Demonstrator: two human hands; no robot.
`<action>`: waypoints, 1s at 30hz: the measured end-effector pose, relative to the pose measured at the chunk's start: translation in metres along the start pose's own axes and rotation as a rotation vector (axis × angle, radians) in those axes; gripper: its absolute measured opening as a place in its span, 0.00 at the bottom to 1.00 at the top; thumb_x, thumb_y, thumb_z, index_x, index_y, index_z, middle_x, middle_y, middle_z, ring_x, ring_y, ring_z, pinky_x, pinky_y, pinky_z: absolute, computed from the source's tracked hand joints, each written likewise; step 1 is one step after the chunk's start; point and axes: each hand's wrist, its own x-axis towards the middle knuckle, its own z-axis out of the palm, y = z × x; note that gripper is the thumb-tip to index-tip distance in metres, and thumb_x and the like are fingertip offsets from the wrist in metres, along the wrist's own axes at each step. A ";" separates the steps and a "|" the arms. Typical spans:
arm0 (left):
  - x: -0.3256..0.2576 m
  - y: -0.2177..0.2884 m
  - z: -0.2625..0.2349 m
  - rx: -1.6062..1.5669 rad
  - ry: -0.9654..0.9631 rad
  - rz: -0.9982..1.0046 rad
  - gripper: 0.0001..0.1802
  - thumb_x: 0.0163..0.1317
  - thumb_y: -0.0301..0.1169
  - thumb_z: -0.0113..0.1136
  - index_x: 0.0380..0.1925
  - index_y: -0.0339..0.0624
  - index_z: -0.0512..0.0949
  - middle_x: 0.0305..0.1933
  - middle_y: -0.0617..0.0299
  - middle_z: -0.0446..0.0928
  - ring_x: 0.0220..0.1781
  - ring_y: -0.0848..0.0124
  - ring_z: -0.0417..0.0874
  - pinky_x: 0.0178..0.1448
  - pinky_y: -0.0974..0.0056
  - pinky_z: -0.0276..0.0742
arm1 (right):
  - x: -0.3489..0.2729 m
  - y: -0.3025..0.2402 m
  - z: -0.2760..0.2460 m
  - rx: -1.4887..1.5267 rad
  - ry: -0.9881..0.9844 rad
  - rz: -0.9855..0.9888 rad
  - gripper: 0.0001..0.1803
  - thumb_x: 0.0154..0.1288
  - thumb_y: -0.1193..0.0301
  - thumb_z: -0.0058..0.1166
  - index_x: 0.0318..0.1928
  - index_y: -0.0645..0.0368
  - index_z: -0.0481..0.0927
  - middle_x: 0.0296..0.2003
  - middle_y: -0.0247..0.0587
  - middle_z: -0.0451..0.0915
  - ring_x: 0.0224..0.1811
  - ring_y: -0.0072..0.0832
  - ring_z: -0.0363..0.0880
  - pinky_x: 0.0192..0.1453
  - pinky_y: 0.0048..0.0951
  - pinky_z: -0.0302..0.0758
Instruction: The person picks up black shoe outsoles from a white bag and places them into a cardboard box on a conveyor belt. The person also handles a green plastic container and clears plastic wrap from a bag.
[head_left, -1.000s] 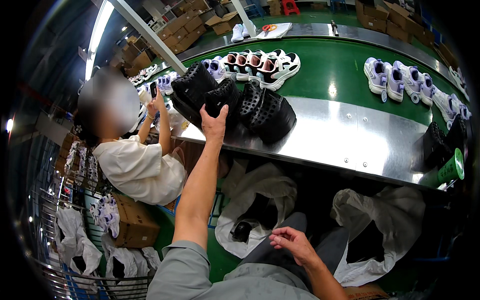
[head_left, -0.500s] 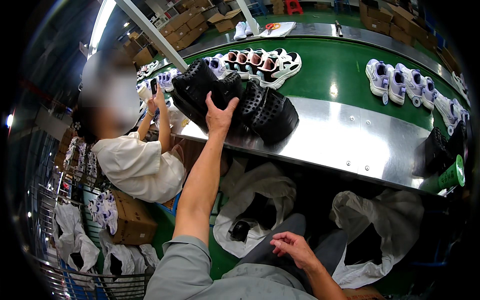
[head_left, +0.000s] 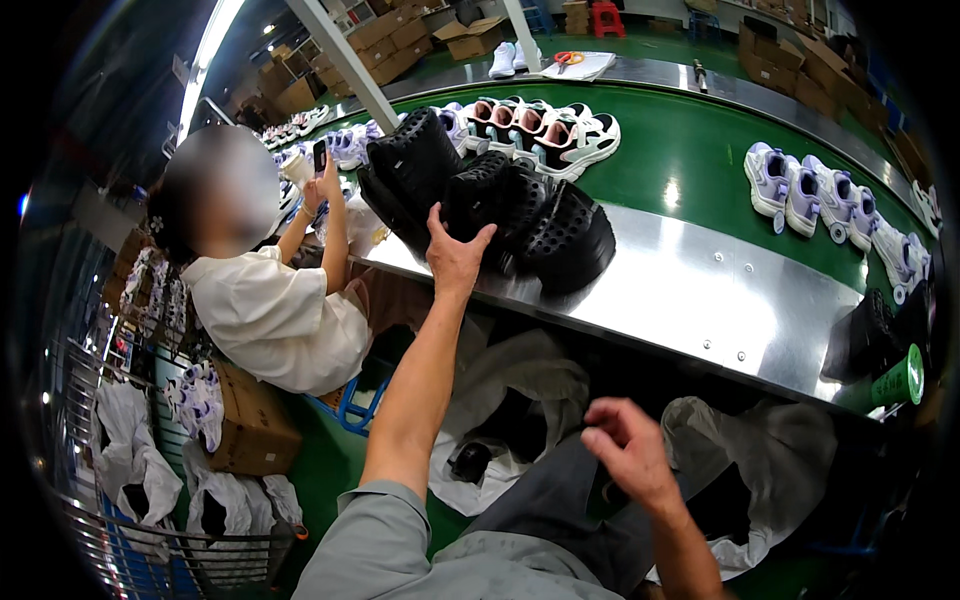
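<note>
Left hand: the left hand [head_left: 457, 258] reaches over the near edge of the steel ledge [head_left: 700, 290], thumb and forefinger spread against the near end of a black perforated block [head_left: 478, 188]; contact is plain, but I cannot tell whether the fingers are clenched on it or merely resting.
Right hand: the right hand [head_left: 632, 450] is below the steel ledge, over the person's dark grey trousers [head_left: 540, 525]; it grasps nothing, fingers loosely bent, slightly blurred.
Black perforated block: at the left part of the steel ledge, between a taller black block [head_left: 410, 155] on its left and a hole-studded pair of blocks [head_left: 570, 240] on its right, close together.
Sneakers: beyond the steel ledge on the green bench top [head_left: 690, 150], a row of black-and-white sneakers [head_left: 575, 145] stands behind the blocks; lavender-and-white sneakers [head_left: 830, 195] line up toward the ledge's right end.
Right end: more dark blocks [head_left: 855, 338] and a green cup [head_left: 897, 380] at the right end of the steel ledge.
Sacks: two open white sacks [head_left: 555, 385] [head_left: 790, 435] sit under the steel ledge, dark contents inside.
Co-worker: left of the steel ledge, a person in a cream top [head_left: 275, 320] holds up a phone [head_left: 320, 157].
</note>
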 end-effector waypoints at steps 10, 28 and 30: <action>-0.026 -0.022 0.036 0.279 0.155 -0.112 0.43 0.43 0.46 0.78 0.58 0.36 0.74 0.53 0.50 0.80 0.61 0.52 0.74 0.68 0.50 0.66 | 0.238 -0.120 0.055 -0.863 0.178 -0.936 0.35 0.59 0.65 0.66 0.65 0.64 0.69 0.60 0.56 0.71 0.60 0.52 0.71 0.65 0.45 0.70; -0.034 -0.016 0.036 0.252 0.181 -0.097 0.42 0.41 0.45 0.81 0.55 0.36 0.75 0.50 0.51 0.79 0.61 0.54 0.72 0.68 0.52 0.64 | 0.325 -0.120 0.092 -1.229 -0.118 -0.751 0.24 0.69 0.63 0.56 0.64 0.54 0.76 0.57 0.42 0.80 0.55 0.44 0.75 0.62 0.42 0.74; -0.035 -0.015 0.035 0.234 0.183 -0.103 0.42 0.42 0.46 0.80 0.56 0.36 0.75 0.51 0.51 0.79 0.61 0.54 0.72 0.69 0.52 0.64 | 0.320 -0.114 0.084 -1.185 -0.095 -0.808 0.28 0.68 0.65 0.57 0.68 0.56 0.71 0.62 0.46 0.76 0.59 0.48 0.74 0.66 0.42 0.71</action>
